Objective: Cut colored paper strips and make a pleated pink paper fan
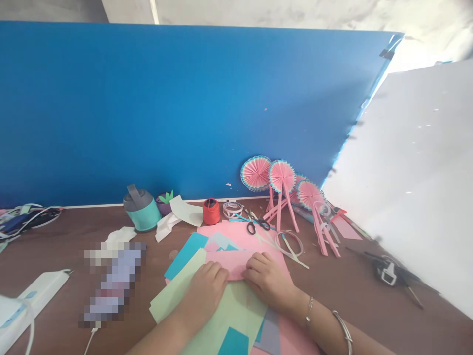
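Both hands rest on a pile of coloured paper sheets on the brown table (66,231). My left hand (203,293) lies knuckles up on a pale green sheet (236,315), its fingers curled onto the edge of a pink sheet (231,264). My right hand (268,281), with bracelets at the wrist, presses the same pink sheet from the right with fingers bent. The pink sheet appears folded between the two hands. Teal paper pieces (185,251) lie just beyond my left hand.
Black-handled scissors (258,226), a red thread spool (211,211), tape rolls (232,208) and a teal container (142,209) stand behind the paper. Pink paper fans on sticks (283,180) lean against a blue board (185,108). A white board (414,172) stands at the right.
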